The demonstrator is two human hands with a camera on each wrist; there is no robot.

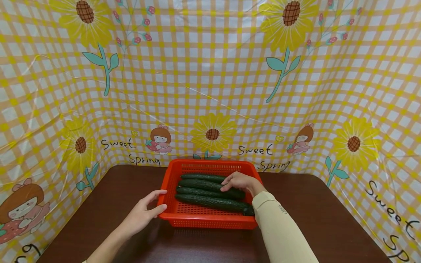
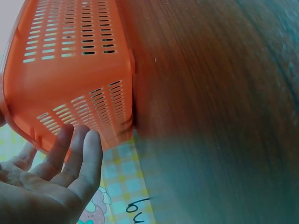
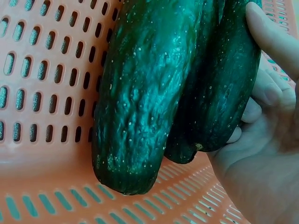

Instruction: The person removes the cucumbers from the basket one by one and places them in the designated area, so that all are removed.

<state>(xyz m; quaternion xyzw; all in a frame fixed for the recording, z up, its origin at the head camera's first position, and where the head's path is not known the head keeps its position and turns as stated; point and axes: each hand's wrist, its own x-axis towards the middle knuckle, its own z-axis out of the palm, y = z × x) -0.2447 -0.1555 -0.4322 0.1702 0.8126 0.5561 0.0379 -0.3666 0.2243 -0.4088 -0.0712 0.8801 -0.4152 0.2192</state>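
Observation:
A red plastic basket with slotted walls holds several dark green cucumbers, lying side by side. At the basket's left end is my left hand, thumb and forefinger spread at the rim. The left wrist view shows its other fingers extended beside the slotted outer wall. My right hand reaches inside from the right and grips one of the rear cucumbers near its right end, thumb on one side and fingers curled round the other. A thicker cucumber lies nearest the front wall.
The basket stands on a dark brown table, near its back edge. A checked cloth with sunflowers and lettering hangs behind the table and along both sides.

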